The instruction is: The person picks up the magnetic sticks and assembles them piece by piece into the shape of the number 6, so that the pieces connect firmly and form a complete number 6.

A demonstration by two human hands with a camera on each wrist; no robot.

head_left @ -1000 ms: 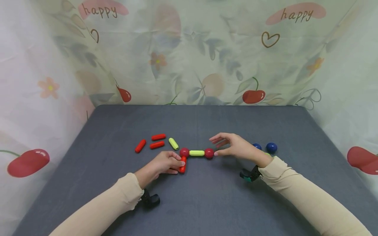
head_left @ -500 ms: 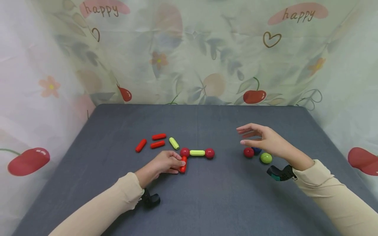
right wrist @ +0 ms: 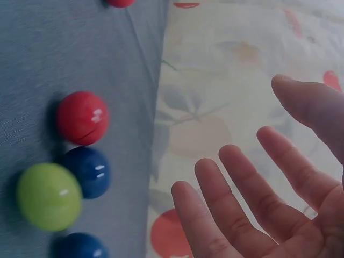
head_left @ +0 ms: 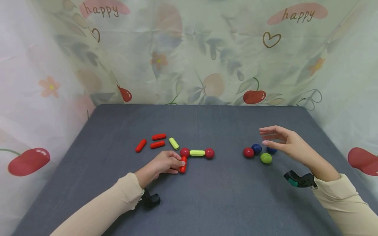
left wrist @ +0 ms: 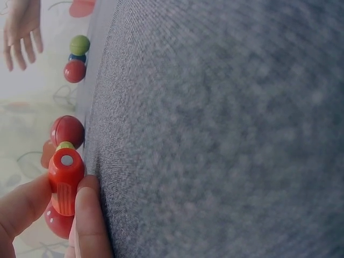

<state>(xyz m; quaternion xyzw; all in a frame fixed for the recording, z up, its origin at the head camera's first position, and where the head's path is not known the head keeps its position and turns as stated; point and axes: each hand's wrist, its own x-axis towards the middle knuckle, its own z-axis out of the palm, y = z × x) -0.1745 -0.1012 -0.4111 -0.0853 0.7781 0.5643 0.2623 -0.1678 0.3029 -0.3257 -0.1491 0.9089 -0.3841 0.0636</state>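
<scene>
My left hand (head_left: 163, 164) pinches a red rod (head_left: 183, 165) between thumb and fingers; its upper end meets a red ball (head_left: 184, 152). In the left wrist view that red rod (left wrist: 65, 185) shows a silvery disc in its near end. From the red ball a yellow-green rod (head_left: 197, 153) runs right to a second red ball (head_left: 209, 153). At the right, my right hand (head_left: 287, 142) hovers with loose fingers, holding nothing, partly in front of a blue ball (head_left: 271, 150). Beside it lie a green ball (head_left: 266, 158), another blue ball (head_left: 256, 149) and a loose red ball (head_left: 248, 152).
Left of the joined pieces lie three loose red rods (head_left: 157, 144) and a yellow-green rod (head_left: 174, 143). All lie on a dark grey cloth-covered table (head_left: 212, 196). A patterned curtain (head_left: 195, 65) hangs behind its far edge and along both sides.
My right hand has moved away from the right-hand joined red ball, rightward to above the loose balls, uncovering several of them. My left hand keeps its pinch on the red rod, unmoved.
</scene>
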